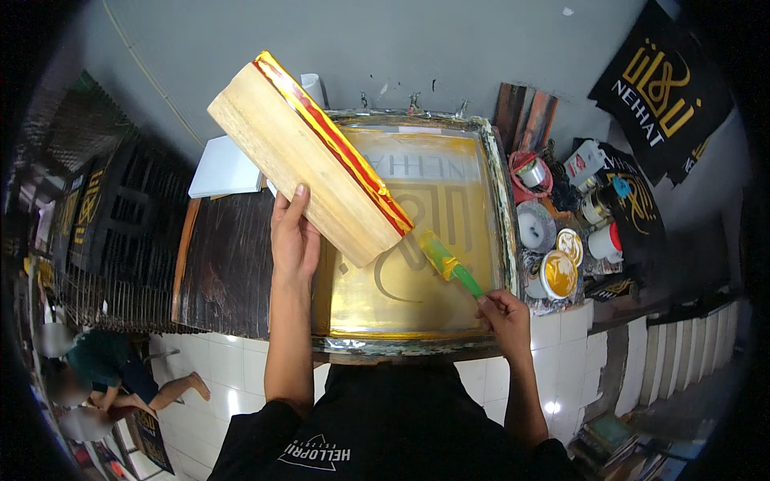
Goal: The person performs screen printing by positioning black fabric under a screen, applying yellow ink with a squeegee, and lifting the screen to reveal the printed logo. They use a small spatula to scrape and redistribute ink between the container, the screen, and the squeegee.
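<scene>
Held up at a slant in my left hand (294, 236) is a wide wooden squeegee (309, 168). Yellow ink coats its red rubber blade (341, 144), which faces up and to the right. Between the fingers of my right hand (505, 317) is the handle of a green spatula (453, 268), its flat end smeared with yellow ink. The spatula's tip lies close to the blade's lower end; I cannot tell whether they touch. Beneath both tools is a screen printing frame (499, 232), its mesh (361, 301) tinted gold and bearing a dark design.
Right of the frame stand an open tub of yellow ink (559, 274), a grey bowl (536, 226) and a red-lidded jar (605, 240). A dark board (228, 264) and white sheets (227, 168) are at left. Black printed shirts (658, 92) hang at right. People (112, 369) sit at lower left.
</scene>
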### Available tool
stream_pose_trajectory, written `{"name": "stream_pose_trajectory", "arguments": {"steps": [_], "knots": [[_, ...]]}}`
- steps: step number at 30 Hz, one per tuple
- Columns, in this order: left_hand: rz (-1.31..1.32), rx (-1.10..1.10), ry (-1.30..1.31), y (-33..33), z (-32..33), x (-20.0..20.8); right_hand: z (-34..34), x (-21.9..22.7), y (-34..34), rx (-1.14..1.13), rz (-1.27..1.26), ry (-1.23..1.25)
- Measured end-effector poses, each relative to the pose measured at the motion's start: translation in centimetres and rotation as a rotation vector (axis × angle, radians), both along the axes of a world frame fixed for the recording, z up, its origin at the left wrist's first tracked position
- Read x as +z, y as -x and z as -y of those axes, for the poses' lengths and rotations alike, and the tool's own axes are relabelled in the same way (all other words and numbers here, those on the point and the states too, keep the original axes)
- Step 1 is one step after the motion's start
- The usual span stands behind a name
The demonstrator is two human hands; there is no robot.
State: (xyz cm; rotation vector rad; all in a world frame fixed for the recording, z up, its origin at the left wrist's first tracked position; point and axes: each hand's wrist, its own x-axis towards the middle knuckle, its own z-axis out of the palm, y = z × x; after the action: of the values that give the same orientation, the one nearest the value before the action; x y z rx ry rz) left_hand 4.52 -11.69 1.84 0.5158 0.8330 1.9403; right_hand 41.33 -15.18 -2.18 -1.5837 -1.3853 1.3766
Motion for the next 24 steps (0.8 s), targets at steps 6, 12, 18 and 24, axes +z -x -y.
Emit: {"name": "stream_pose_trajectory", "arguments": {"steps": [6,12,18,24], "knots": [[0.037,0.017,-0.039,-0.6,0.3,-0.3,0.9,0.7,2.2,0.001,0.064,-0.100],[0.013,0.046,-0.047,-1.3,1.1,-0.4,0.9,1.1,3.4,-0.015,0.182,-0.080],[-0.107,0.019,-0.011,-2.4,2.6,-0.2,0.8,0.9,4.8,-0.005,0.162,-0.118],[-0.224,0.059,-0.026,-4.2,3.7,-0.1,-0.2,2.2,7.4,-0.006,0.047,-0.138]]}}
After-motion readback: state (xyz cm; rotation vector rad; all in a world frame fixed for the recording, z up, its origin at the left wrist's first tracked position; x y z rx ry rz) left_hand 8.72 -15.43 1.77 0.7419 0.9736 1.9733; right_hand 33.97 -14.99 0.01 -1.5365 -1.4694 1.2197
